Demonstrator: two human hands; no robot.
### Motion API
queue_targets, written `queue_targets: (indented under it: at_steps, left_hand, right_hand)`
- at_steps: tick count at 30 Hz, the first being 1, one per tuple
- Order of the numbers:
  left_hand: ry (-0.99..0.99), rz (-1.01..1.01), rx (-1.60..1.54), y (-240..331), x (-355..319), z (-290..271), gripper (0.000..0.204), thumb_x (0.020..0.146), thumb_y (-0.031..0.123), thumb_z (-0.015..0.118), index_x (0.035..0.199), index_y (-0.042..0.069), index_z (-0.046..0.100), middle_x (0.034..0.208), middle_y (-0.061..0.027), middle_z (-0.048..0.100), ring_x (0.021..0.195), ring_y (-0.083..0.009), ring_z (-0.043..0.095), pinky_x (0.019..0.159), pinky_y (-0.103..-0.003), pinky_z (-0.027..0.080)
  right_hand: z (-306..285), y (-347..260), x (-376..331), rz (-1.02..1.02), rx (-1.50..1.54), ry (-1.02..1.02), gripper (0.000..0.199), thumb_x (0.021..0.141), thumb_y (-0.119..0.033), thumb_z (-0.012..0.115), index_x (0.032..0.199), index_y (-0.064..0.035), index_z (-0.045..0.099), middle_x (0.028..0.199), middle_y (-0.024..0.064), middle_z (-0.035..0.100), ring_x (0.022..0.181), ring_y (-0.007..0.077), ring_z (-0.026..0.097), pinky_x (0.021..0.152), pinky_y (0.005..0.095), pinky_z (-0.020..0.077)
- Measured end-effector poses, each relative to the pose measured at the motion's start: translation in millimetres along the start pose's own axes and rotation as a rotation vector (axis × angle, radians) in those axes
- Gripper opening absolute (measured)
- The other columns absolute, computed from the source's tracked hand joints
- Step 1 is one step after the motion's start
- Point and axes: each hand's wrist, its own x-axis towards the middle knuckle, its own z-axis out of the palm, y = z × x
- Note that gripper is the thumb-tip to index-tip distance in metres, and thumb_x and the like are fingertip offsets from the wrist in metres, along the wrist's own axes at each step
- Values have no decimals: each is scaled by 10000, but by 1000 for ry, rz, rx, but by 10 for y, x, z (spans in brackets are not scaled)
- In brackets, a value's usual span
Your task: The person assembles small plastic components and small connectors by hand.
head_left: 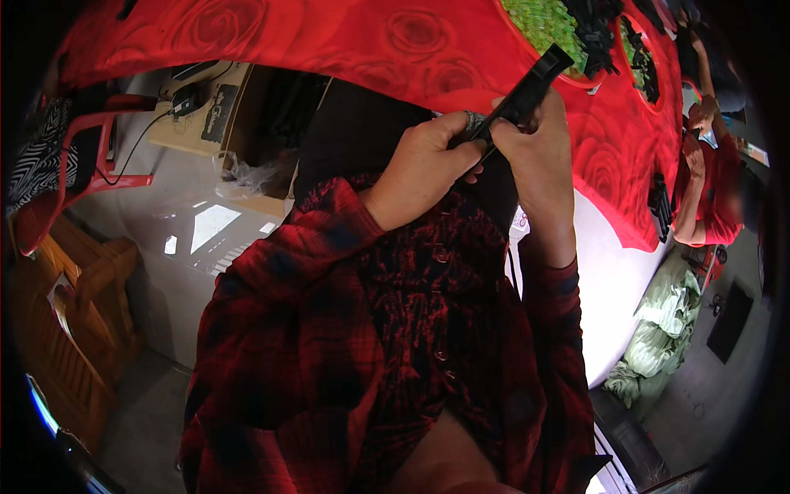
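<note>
Both grips clamp what looks like a black clip; I see left hand, right hand above the red rose-patterned worktop, grey floor below.

Red-and-black plaid shirt, buttons down the front toward 6 o'clock, sleeves pushed up the forearms; a ring on the left hand

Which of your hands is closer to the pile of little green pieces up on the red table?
Right. The right hand grips the long black part just below the green pieces. The left hand pinches the part's lower end, farther down and to the left.
</note>
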Motion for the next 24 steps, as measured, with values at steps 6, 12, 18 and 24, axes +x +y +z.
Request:
queue_targets:
  at_steps: [6, 12, 18, 24]
  left_hand:
    - [55, 58, -48, -52, 31, 44, 127, 921, 46, 604, 1014, -35, 632, 792, -62, 674, 702, -106, 644, 646, -268, 531]
    - [-65, -13, 38, -2, -16, -27, 226, 937, 56, 568, 1146, -23, 600, 976, -45, 661, 886, -124, 655, 830, -292, 526]
    - [-42, -195, -448, 71, -35, -114, 313, 900, 96, 622, 1172, -26, 526, 1031, -58, 632, 1012, -121, 602, 910, -272, 467]
    - [-17, -6, -207, 88, 32, -17, 297, 954, 166, 624, 1215, 44, 553, 1049, -4, 589, 963, -80, 533, 858, -256, 422]
  right_hand:
    - [-14, -4, 7, -3, -9, -16, 327, 834, 44, 600, 1151, 18, 526, 952, 34, 585, 867, 106, 565, 775, 269, 475]
    - [-11, -48, -22, -19, -70, -59, 316, 827, 47, 590, 1132, 6, 518, 923, 28, 568, 856, 105, 556, 773, 265, 470]
    - [-43, -123, -80, 26, -102, -86, 287, 820, 38, 596, 1088, -3, 504, 887, 41, 566, 797, 107, 550, 714, 270, 477]
    - [77, -45, -178, -174, -226, -95, 524, 872, -94, 695, 1312, 7, 430, 939, 96, 605, 840, 164, 610, 769, 329, 516]
